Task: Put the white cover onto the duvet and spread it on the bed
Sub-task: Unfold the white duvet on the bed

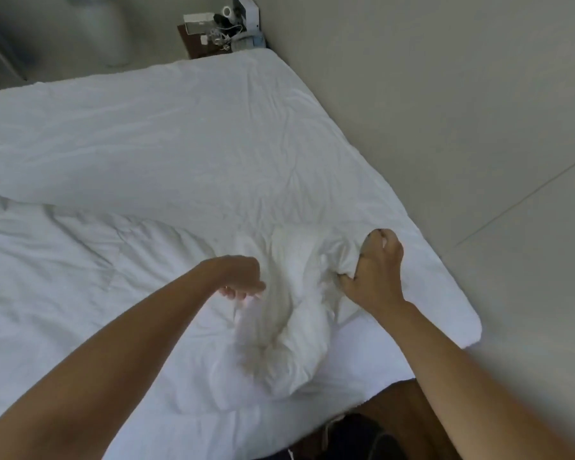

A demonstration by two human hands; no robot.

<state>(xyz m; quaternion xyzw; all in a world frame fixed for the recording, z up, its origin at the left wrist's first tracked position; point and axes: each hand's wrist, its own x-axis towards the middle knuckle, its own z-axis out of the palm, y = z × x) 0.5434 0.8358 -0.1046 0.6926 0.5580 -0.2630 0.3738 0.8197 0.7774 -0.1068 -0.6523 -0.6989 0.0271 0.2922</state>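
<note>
The duvet (279,313) lies bunched at lower centre of the bed (180,127), running up-right toward our right hand (375,270), which grips its corner, while our left hand (243,277) hangs loosely curled just left.

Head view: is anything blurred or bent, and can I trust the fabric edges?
Head view: the left hand and the bunched duvet under it are motion-blurred; the right hand gripping the fabric is sharper; wide-angle bending curves the bed edge; soft even light, so white-on-white seams barely show.
</note>
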